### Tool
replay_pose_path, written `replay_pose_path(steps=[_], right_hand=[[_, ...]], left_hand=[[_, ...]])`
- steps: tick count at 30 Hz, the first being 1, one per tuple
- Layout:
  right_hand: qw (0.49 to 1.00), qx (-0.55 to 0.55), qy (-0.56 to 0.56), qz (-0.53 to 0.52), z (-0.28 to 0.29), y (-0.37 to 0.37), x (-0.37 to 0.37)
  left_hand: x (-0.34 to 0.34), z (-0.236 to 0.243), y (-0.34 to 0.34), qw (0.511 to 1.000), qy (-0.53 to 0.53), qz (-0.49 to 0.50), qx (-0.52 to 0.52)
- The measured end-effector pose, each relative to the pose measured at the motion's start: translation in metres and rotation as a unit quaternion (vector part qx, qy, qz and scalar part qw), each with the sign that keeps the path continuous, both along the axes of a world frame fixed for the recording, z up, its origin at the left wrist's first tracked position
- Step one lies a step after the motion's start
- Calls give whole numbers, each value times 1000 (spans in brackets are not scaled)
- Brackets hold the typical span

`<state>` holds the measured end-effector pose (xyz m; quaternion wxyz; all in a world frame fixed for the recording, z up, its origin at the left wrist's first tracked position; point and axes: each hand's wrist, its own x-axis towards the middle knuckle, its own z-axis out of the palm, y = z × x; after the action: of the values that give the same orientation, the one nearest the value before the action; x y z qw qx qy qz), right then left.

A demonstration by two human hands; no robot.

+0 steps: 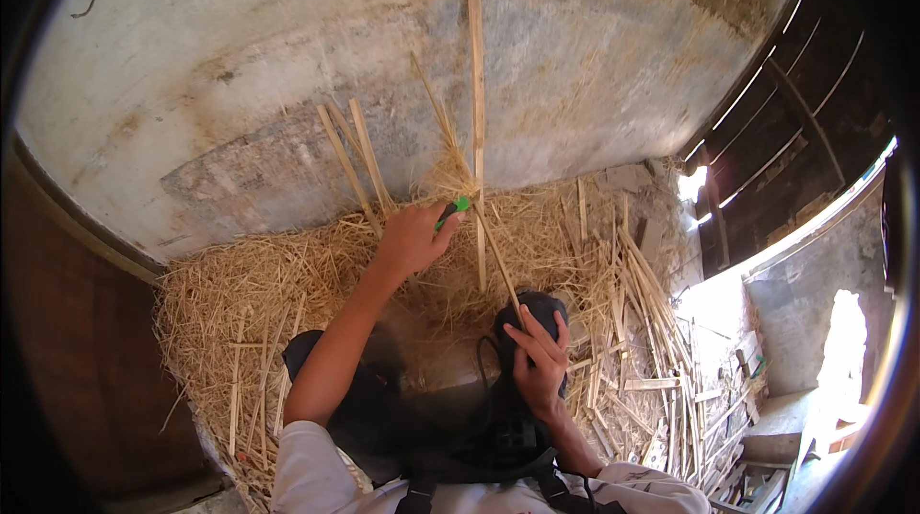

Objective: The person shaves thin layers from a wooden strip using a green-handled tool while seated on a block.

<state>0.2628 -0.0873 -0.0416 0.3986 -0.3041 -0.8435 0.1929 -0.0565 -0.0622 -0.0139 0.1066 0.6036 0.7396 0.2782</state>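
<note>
My left hand (414, 238) is stretched forward, closed round the black and green handle of a knife (450, 212); its blade I cannot make out. Against my dark-clad right knee, my right hand (541, 358) holds the near end of a thin wooden strip (499, 255). That strip slants away from me, and its upper part meets the knife. Beyond the handle, a fan of thin curled shavings (450, 172) spreads toward the wall. Just behind, a longer pale wooden slat (476, 73) stands upright, leaning on the wall.
A stained plaster wall (287, 45) rises ahead. Several short slats (367, 150) lean there at left. Straw-like shavings (225, 294) cover the floor around my legs. Loose strips (671, 370) lie in a heap at right, near dark planks (786, 121) with bright gaps.
</note>
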Motion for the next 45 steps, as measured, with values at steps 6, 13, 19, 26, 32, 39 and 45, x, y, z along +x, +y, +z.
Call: replay_pose_path(steps=[6, 13, 19, 26, 32, 39, 45], right_hand=[[999, -1, -29, 22, 7, 1, 5], [999, -27, 22, 18, 0, 8, 9], [1000, 9, 18, 4, -6, 11, 6], [1000, 22, 7, -5, -4, 10, 6], [1000, 11, 5, -14, -7, 9, 6], [1000, 17, 3, 2, -5, 9, 4], [1000, 22, 0, -10, -6, 9, 6]], left_hand=[[34, -11, -24, 994, -3, -96, 45], [45, -4, -33, 993, -6, -109, 35], [58, -4, -39, 985, -28, -167, 13], [50, -14, -27, 998, -28, -22, 60], [54, -12, -30, 993, -16, -119, 18], [27, -16, -13, 998, -14, -4, 60], [39, -19, -19, 994, -32, -86, 59]])
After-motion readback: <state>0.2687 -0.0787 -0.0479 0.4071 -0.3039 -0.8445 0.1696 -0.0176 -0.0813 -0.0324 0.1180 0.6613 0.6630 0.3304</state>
